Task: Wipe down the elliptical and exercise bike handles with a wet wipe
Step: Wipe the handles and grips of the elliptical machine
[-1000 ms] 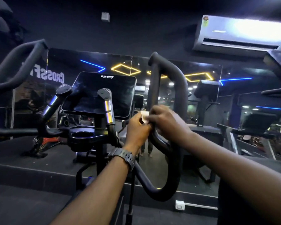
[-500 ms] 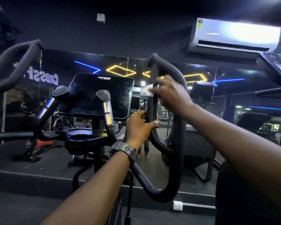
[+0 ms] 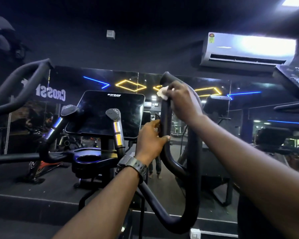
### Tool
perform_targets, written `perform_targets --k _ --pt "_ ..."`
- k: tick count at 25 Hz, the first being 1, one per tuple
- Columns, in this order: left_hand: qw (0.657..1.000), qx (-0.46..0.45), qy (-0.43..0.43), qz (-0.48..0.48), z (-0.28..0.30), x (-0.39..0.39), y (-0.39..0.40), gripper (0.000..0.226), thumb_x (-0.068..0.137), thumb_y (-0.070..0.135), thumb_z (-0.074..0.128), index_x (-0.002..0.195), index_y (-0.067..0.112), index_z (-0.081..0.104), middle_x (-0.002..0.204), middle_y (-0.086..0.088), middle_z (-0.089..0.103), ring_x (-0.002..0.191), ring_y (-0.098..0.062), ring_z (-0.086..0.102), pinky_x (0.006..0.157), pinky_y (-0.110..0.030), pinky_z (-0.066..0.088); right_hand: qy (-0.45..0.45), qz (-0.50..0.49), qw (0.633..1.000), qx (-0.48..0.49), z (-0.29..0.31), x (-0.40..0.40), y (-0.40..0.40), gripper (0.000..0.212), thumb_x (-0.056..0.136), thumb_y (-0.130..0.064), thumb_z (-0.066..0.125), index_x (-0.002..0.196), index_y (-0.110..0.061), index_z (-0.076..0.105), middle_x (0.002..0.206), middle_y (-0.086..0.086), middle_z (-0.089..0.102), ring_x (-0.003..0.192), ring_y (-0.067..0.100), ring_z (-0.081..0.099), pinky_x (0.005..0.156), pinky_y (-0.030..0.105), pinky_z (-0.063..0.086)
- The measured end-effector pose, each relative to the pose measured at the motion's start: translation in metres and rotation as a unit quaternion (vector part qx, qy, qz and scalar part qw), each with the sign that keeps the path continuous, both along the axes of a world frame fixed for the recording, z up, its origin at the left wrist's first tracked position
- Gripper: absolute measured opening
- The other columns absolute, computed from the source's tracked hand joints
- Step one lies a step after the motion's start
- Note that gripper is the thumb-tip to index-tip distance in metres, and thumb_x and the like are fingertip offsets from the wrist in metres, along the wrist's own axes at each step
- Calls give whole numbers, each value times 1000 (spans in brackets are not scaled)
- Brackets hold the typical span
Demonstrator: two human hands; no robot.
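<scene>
The elliptical's right handle [image 3: 193, 169] is a black padded loop rising in front of me. My right hand [image 3: 183, 100] wraps around the loop near its top and presses a white wet wipe [image 3: 163, 92] against the padding. Lower down, my left hand [image 3: 151, 140], with a dark watch on its wrist, grips the inner bar of the same loop. The left handle [image 3: 19, 87] curves up at the far left, untouched.
A dark console screen [image 3: 107, 112] sits at the centre with two short fixed grips [image 3: 116, 128] in front of it and a cup holder [image 3: 88, 158] below. A mirror wall lies behind the machine. Another machine's console [image 3: 293, 80] juts in at the upper right.
My right hand has slid with the wipe from the middle of the loop up toward its top. My left hand let go of the wipe and took hold of the inner bar.
</scene>
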State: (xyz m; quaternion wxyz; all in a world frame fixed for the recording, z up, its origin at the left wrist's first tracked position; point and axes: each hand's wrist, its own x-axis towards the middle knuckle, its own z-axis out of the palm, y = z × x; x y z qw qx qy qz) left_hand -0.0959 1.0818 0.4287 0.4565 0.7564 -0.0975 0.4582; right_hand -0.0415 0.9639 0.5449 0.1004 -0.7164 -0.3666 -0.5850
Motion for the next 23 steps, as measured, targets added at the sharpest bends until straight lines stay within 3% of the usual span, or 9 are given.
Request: perform_targets --k 4,8,11,13,15,17,19,23 --pt "996 58 -42 58 13 3 1 47 73 18 85 115 19 65 104 5 58 94 -15 61 88 -34 53 12 44 997 -59 -63 -4 -12 24 88 -13 66 111 -15 73 108 7 59 94 26 60 76 41 56" --pt "997 17 -29 63 13 8 -4 53 78 22 81 127 18 61 113 6 58 101 -16 63 91 -38 54 -16 -17 999 24 25 -1 15 18 89 -12 66 102 -19 75 107 2 59 98 27 59 70 29 47" --pt "997 37 -44 53 18 9 -2 45 74 17 82 115 22 63 108 8 56 96 -15 63 88 -37 55 -20 4 1000 15 7 8 9 19 88 -11 65 105 -17 74 111 4 58 98 27 59 74 38 55" --pt "994 72 -64 43 28 11 0 54 68 8 82 116 20 60 109 6 54 97 -15 60 88 -35 54 -17 20 998 -51 -19 6 1 18 86 -12 67 102 -16 73 104 6 57 91 27 59 71 39 55" --pt "991 101 -69 48 42 15 -1 60 66 5 83 120 15 58 112 5 50 100 -14 55 89 -28 52 -35 11 998 -60 10 5 3 15 81 -10 71 93 -16 76 97 7 60 87 28 59 68 32 52" --pt "988 112 -76 69 58 20 -5 58 69 7 84 121 14 57 113 4 48 101 -13 51 86 -20 48 -24 1 1000 -6 47 2 11 14 82 -9 68 91 -15 77 95 7 62 90 29 58 73 32 53" --pt "987 106 -95 82 67 26 -7 52 71 8 82 117 16 59 114 2 50 102 -16 52 88 -25 49 -30 5 1000 3 46 6 11 17 83 -6 65 94 -13 77 96 8 63 90 30 58 75 36 55" --pt "983 101 -112 101 65 30 -11 48 73 3 76 116 19 61 116 3 52 103 -18 55 89 -31 51 -47 17 995 -89 26 14 -11 24 87 -15 58 105 -15 73 98 10 60 92 31 59 74 38 53"
